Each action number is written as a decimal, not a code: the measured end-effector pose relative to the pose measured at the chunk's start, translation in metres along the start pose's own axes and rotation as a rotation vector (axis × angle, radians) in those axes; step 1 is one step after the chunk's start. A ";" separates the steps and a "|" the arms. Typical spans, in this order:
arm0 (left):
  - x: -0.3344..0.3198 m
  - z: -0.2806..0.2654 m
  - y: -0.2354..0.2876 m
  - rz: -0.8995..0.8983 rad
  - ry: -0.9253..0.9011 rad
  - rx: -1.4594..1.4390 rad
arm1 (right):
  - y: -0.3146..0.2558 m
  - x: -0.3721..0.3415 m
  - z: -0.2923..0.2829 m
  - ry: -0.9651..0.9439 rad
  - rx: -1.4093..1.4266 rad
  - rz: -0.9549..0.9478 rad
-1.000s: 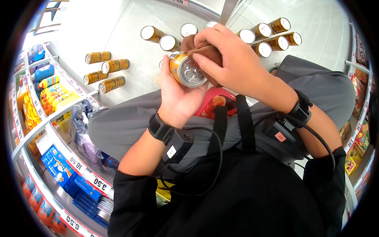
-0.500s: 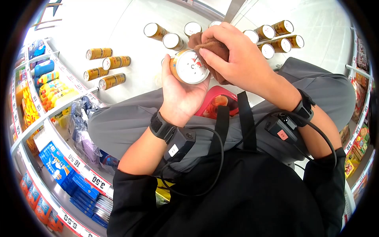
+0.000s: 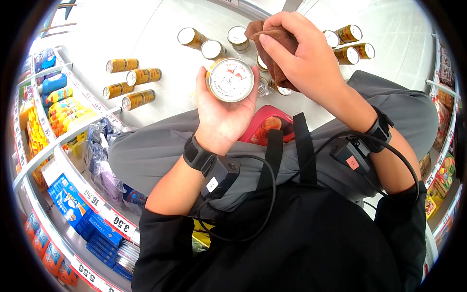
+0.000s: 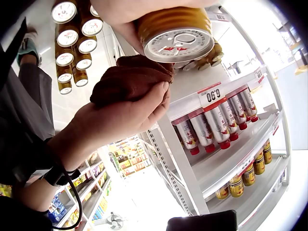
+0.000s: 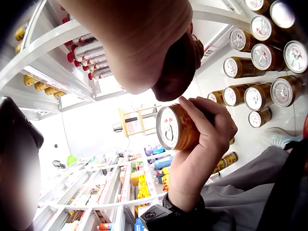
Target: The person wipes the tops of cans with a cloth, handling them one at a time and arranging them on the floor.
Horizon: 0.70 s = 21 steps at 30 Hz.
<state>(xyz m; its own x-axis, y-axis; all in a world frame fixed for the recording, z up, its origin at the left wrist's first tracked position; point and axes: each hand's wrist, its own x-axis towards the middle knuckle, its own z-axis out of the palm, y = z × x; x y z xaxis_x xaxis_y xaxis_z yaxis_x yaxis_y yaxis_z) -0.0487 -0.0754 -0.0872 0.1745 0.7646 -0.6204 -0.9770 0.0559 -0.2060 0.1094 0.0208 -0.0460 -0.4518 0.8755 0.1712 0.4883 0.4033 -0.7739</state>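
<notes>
Can (image 3: 229, 80) sits mid-frame in the left hand's (image 3: 221, 117) curled fingers, top facing out, probably for easy access, while the right hand (image 3: 314, 61) pinches a brown cloth (image 3: 279, 51) near the top.

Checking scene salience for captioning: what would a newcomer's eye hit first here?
Probably the gold can with its pale end up, held in the left hand at the middle of the head view. Next, the brown cloth bunched in the right hand, up and to the right of it. Then the groups of similar cans on the pale floor beyond the person's legs.
</notes>
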 end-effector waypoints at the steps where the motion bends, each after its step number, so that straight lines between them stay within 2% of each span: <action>1: 0.000 0.000 0.000 -0.009 -0.010 -0.007 | 0.000 0.001 -0.001 -0.002 0.027 -0.043; 5: -0.001 0.000 0.000 -0.018 -0.052 0.014 | 0.001 0.002 -0.001 -0.006 0.126 -0.176; 7: 0.002 0.000 -0.002 0.036 -0.036 0.101 | -0.006 -0.004 -0.001 0.017 0.108 -0.252; 9: 0.000 0.004 -0.003 0.004 -0.075 0.117 | -0.014 -0.010 -0.001 0.040 0.090 -0.327; 11: 0.000 0.005 -0.004 -0.030 -0.115 0.133 | -0.019 -0.013 -0.002 -0.059 0.034 -0.617; 12: 0.001 0.004 -0.004 -0.003 -0.067 0.230 | -0.018 -0.014 0.007 -0.025 0.047 -0.688; 13: 0.002 0.004 -0.005 0.024 -0.019 0.328 | -0.017 -0.017 0.012 -0.023 0.047 -0.685; 14: 0.003 -0.001 -0.003 -0.014 -0.104 0.343 | -0.016 -0.021 0.015 -0.070 -0.031 -0.652; 15: 0.005 0.000 -0.003 -0.017 -0.104 0.345 | -0.016 -0.023 0.017 -0.117 -0.109 -0.618; 16: 0.007 0.001 -0.004 -0.007 -0.082 0.336 | -0.017 -0.023 0.017 -0.112 -0.128 -0.539; 17: 0.008 0.001 -0.005 0.005 -0.061 0.326 | -0.017 -0.022 0.018 -0.112 -0.128 -0.538; 19: 0.002 0.005 -0.008 -0.011 -0.106 0.278 | -0.015 -0.019 0.020 -0.030 -0.097 -0.441; 21: 0.001 0.004 -0.010 0.000 -0.045 0.312 | -0.012 -0.017 0.020 -0.019 -0.093 -0.429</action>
<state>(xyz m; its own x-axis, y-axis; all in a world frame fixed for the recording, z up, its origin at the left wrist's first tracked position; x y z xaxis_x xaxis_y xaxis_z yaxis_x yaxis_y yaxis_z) -0.0391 -0.0726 -0.0823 0.1752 0.7918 -0.5851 -0.9688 0.2446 0.0409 0.0965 -0.0040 -0.0519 -0.6414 0.6192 0.4530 0.3186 0.7521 -0.5769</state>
